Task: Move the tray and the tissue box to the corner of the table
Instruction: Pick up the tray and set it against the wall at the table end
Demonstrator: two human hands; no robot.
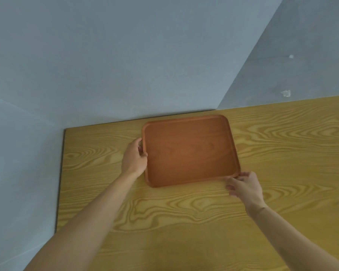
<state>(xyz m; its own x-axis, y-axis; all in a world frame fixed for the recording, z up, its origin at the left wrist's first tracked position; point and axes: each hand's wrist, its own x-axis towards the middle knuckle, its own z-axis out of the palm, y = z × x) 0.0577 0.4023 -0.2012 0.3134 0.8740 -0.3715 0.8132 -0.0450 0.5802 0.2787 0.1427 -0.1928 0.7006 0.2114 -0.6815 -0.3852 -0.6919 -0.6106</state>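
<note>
A flat rectangular tray [188,151] of reddish-brown wood lies on the counter [282,153], close to the back edge and somewhat in from the far left corner. Its corners are rounded, a low raised rim runs all the way round, and a faint darker grain shows across its smooth inner face. It sits slightly skewed to the counter's edges. The counter is a pale yellow wood-look surface with bold, swirling grain lines and a thin dark edge along the back and left side. It is set against matt grey-blue walls [125,55], which meet in a vertical crease behind the tray; the right-hand wall bears two small pale chipped marks.

The left hand [134,158] clasps the middle of the tray's left rim, thumb hooked over the top edge and fingers curled against the side. The right hand [245,185] pinches the tray's near right corner, fingertips on the rim and the remaining fingers bent loosely beneath. Both forearms are bare and reach in from the lower edge of the view
</note>
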